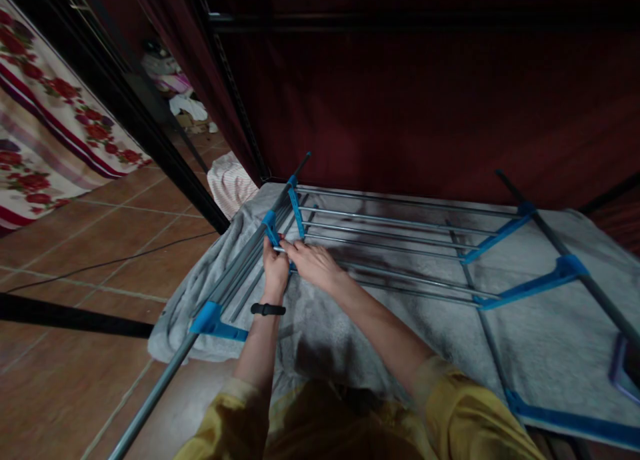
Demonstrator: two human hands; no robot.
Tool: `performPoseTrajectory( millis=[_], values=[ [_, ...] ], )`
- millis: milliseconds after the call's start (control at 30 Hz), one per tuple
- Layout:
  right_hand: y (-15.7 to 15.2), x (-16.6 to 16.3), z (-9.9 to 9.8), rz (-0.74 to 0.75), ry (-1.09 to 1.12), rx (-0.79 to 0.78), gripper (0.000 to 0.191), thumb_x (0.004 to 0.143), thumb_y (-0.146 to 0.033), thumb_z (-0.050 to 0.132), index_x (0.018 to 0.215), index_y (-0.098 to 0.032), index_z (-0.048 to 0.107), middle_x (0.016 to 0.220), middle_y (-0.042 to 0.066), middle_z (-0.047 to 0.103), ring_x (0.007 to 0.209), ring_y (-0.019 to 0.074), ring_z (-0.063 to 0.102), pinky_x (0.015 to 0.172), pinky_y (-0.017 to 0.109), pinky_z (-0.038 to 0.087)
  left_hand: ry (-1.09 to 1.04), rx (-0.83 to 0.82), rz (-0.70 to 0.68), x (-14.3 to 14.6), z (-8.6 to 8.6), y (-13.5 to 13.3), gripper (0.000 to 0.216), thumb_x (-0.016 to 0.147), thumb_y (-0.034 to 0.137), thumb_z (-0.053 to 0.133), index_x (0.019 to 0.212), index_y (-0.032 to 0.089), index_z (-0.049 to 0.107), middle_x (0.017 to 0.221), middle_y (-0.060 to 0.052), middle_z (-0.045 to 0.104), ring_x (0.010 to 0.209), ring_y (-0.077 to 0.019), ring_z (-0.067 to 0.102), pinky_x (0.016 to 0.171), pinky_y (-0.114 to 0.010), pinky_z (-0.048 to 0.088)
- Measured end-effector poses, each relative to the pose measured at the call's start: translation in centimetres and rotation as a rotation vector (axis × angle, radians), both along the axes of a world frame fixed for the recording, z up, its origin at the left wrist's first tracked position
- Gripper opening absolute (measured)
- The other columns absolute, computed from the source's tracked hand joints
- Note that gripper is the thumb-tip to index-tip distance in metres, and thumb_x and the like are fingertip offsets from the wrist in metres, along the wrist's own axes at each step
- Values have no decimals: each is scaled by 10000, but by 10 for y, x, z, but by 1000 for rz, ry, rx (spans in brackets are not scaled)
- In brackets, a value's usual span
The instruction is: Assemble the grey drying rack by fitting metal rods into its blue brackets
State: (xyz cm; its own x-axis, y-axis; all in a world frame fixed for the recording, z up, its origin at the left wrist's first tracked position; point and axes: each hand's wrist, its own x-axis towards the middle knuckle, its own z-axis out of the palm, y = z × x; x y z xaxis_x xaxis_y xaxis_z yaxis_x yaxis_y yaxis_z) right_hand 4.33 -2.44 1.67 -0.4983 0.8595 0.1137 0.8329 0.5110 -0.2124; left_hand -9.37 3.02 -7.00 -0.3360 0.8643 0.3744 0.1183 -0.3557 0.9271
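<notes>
A metal drying rack with blue plastic brackets lies in parts across a grey blanket. My left hand (276, 270), with a black band on the wrist, is closed at the lower end of a blue bracket (271, 228) on the left pole (240, 260). My right hand (315, 265) meets it there, fingers pinched around the end of a thin metal rod (415, 279). Several parallel rods run right to the blue brackets (530, 283) on the right pole (545, 233). My fingers partly hide the joint, so whether the rod sits in the bracket cannot be seen.
The grey blanket (550, 340) covers the surface under the rack. A dark red curtain (400, 113) hangs behind. Black frame bars (150, 120) and a cable (115, 257) are at left over the tiled floor. A phone-like object (623, 367) lies at the right edge.
</notes>
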Motion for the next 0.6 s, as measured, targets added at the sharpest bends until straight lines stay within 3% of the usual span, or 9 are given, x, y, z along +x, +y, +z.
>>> performPoseTrajectory(
  millis=[233, 467, 600],
  values=[
    [9, 0, 3, 38, -49, -65, 517, 1025, -171, 272, 1526, -254, 363, 1272, 131, 676, 1030, 259, 721, 906, 443, 568, 13, -3, 9, -2, -5, 5, 370, 596, 105, 548, 937, 224, 631, 938, -33, 660, 935, -219, 618, 954, -379, 495],
    [12, -1, 3, 16, -40, -79, 509, 1029, -188, 301, 1522, -295, 364, 1286, 115, 692, 1058, 245, 723, 923, 417, 553, 11, -15, -10, -3, -4, 4, 352, 609, 116, 530, 933, 214, 626, 945, -40, 671, 921, -218, 625, 936, -381, 499],
    [11, -4, 5, -20, -22, -82, 442, 1073, -322, 260, 1490, -297, 404, 1228, 99, 730, 1070, 246, 720, 914, 405, 544, 0, -9, 5, -2, -3, 4, 350, 591, 112, 546, 916, 217, 624, 925, -30, 665, 905, -217, 618, 933, -384, 498]
  ],
)
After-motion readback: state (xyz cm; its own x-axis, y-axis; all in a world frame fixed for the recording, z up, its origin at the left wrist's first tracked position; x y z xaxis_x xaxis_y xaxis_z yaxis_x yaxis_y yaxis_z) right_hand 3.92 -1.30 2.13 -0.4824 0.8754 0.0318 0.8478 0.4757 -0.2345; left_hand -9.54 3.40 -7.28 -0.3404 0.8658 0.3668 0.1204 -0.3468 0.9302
